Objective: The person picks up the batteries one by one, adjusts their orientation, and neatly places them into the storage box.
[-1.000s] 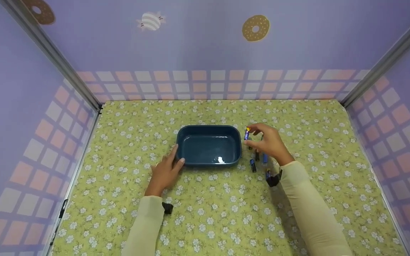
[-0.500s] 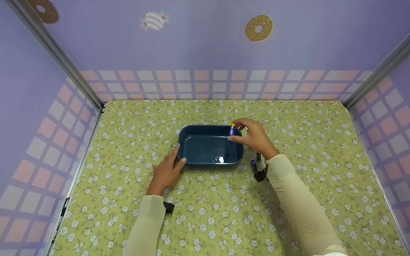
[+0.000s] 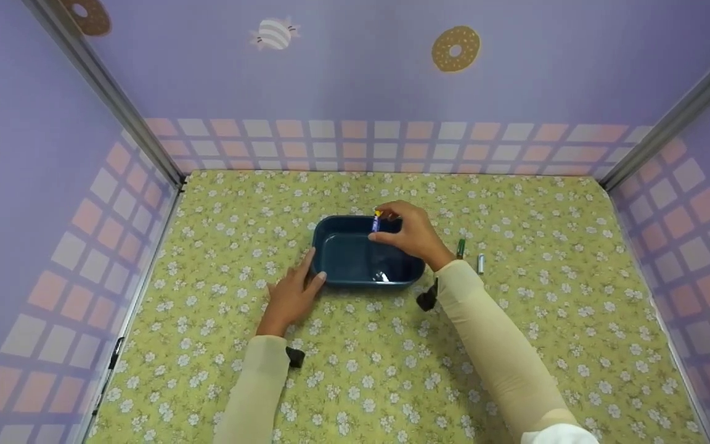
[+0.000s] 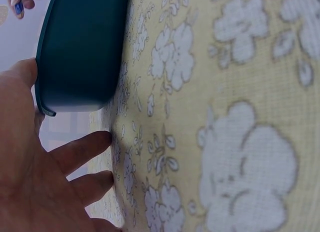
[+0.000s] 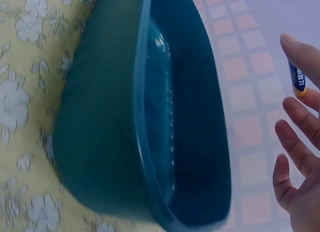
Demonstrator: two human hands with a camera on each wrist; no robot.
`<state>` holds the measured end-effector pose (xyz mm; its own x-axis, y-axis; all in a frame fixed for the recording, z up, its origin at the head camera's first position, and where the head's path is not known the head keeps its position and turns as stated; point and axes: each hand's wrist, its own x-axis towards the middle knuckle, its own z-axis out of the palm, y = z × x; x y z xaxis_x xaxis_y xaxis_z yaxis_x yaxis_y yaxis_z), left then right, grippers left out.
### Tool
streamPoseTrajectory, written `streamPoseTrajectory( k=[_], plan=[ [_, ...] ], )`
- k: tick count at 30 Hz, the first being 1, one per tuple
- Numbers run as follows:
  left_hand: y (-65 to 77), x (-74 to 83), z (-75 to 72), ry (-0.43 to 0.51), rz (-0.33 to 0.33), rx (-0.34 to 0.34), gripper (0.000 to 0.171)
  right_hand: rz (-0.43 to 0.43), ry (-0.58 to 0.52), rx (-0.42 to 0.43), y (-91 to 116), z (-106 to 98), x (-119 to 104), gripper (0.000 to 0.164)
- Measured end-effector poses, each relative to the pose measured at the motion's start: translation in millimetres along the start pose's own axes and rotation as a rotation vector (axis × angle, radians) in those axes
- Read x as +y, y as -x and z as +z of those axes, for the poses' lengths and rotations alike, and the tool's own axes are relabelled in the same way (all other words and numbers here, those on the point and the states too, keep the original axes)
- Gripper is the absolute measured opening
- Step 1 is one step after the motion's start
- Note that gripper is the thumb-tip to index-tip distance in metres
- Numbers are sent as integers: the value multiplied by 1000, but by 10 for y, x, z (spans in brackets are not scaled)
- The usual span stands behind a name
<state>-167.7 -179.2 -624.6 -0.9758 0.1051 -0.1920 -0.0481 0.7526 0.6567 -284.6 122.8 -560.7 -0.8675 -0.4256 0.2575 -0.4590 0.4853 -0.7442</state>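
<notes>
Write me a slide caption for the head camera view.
The right hand pinches a battery above the teal basin while the left hand touches its rim.

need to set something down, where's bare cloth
Bare cloth: left hand to left wall, tub to back wall, silver battery to right wall. Crowded: over the tub, where the right hand pinches a blue battery, and by the green battery; under the sleeve is hidden.

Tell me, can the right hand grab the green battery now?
Probably not until emptied: the right hand pinches a blue battery above the tub; the green battery lies outside it.
</notes>
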Motion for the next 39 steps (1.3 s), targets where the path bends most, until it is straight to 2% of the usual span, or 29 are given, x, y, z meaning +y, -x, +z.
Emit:
streamPoseTrajectory(
  k=[15, 24, 39],
  plan=[
    [-27, -42, 20, -12, -5, 7, 69, -54, 4, -43, -224, 569, -32, 66],
    [-41, -46, 18, -22, 0, 5, 69, -64, -6, -77, -325, 797, -79, 59],
    [-25, -34, 13, -30, -10, 6, 71, 37, 119, -171, -344, 1108, -69, 58]
  ],
)
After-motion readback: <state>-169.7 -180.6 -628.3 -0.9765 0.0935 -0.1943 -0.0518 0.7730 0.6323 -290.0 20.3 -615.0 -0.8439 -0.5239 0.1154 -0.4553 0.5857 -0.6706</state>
